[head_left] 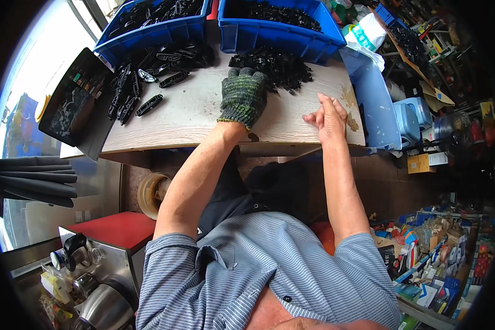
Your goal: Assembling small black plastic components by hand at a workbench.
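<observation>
My left hand (243, 98), in a dark grey and green knitted glove, is at the near left edge of a heap of small black plastic parts (283, 69) on the table. Its fingers curl downward, and whatever they hold is hidden under the glove. My bare right hand (330, 118) hovers over or rests on the right part of the tabletop, fingers apart and partly bent, with nothing visible in it. To the left lies a pile of longer black oval plastic pieces (129, 91). One such black piece (149, 104) lies apart, near the front.
Two blue crates, left (154, 33) and right (275, 38), stand at the table's (187, 118) back, filled with black parts. A dark panel (74, 99) leans at the left edge. A light-blue bin (377, 99) adjoins the right edge. A round tub (151, 195) sits below.
</observation>
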A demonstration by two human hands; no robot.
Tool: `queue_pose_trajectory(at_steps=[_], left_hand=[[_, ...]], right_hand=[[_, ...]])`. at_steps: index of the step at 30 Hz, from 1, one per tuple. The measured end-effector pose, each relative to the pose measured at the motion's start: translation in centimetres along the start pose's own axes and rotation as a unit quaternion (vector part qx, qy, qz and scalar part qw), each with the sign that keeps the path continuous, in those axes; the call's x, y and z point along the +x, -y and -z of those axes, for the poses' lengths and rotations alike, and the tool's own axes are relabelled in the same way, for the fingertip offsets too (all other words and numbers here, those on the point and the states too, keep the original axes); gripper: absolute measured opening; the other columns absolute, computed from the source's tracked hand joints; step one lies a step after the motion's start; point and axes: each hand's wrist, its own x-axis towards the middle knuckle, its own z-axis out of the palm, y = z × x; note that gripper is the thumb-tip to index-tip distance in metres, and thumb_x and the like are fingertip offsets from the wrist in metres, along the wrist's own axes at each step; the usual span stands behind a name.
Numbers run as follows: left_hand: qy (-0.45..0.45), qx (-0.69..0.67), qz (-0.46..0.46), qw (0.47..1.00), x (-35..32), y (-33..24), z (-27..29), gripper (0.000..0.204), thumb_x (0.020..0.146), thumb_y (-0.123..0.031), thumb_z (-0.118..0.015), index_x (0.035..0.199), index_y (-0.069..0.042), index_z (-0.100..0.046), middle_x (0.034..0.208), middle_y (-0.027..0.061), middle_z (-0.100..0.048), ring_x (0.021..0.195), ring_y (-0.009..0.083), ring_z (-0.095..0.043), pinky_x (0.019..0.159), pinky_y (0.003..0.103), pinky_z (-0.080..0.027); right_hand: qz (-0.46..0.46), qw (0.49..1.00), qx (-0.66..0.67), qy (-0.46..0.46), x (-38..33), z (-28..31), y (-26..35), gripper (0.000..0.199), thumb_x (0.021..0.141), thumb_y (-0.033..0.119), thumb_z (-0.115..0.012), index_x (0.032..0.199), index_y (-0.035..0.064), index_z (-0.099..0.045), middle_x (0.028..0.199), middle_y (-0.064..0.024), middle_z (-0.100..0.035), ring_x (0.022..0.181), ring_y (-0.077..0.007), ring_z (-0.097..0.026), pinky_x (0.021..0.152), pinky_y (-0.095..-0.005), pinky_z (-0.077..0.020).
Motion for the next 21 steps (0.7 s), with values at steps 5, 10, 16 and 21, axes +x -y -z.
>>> queue_pose_trajectory(at_steps=[5, 10, 16, 21], left_hand=[[0.019, -0.027, 0.008, 0.999, -0.7, 0.5, 1.0, 0.016, 0.085, -0.017, -0.065, 0.098, -0.01, -0.07, 0.098, 0.0138, -0.069, 0.096, 0.0377, -0.062, 0.084, 0.049, -0.05], [-0.095, -0.175, 0.085, 0.976, -3.1, 1.3, 1.8, 0.028, 0.088, -0.011, -0.068, 0.116, -0.008, -0.07, 0.107, 0.0162, -0.072, 0.101, 0.0331, -0.068, 0.09, 0.041, -0.053], [-0.088, -0.283, 0.134, 0.945, -6.1, 0.7, 2.7, 0.029, 0.088, -0.005, -0.071, 0.117, -0.002, -0.069, 0.107, 0.0147, -0.072, 0.096, 0.0246, -0.07, 0.088, 0.036, -0.055], [-0.072, -0.238, 0.076, 0.966, -7.4, -0.9, 4.3, 0.027, 0.086, -0.007, -0.072, 0.113, -0.003, -0.071, 0.103, 0.0143, -0.073, 0.095, 0.0305, -0.069, 0.085, 0.039, -0.055]], right_hand=[[-0.01, 0.999, 0.004, 0.045, -0.2, -1.6, -0.6, 0.018, 0.089, 0.018, -0.074, 0.094, 0.0052, -0.063, 0.048, 0.0008, -0.049, 0.043, -0.0142, -0.057, 0.056, -0.0394, -0.0623], [-0.047, 0.993, -0.077, 0.075, -0.2, -3.7, -0.1, 0.017, 0.089, 0.017, -0.075, 0.095, 0.005, -0.065, 0.049, 0.0028, -0.048, 0.041, -0.0098, -0.052, 0.05, -0.0336, -0.0582], [-0.04, 0.972, -0.213, 0.092, 0.6, -6.2, 0.2, 0.019, 0.086, 0.017, -0.077, 0.1, 0.0055, -0.071, 0.059, -0.0003, -0.057, 0.039, -0.0082, -0.047, 0.04, -0.0289, -0.0501], [-0.043, 0.928, -0.357, 0.098, 0.9, -7.5, 0.7, 0.019, 0.085, 0.018, -0.077, 0.099, 0.0059, -0.072, 0.064, -0.0027, -0.06, 0.037, -0.0084, -0.043, 0.035, -0.0279, -0.0412]])
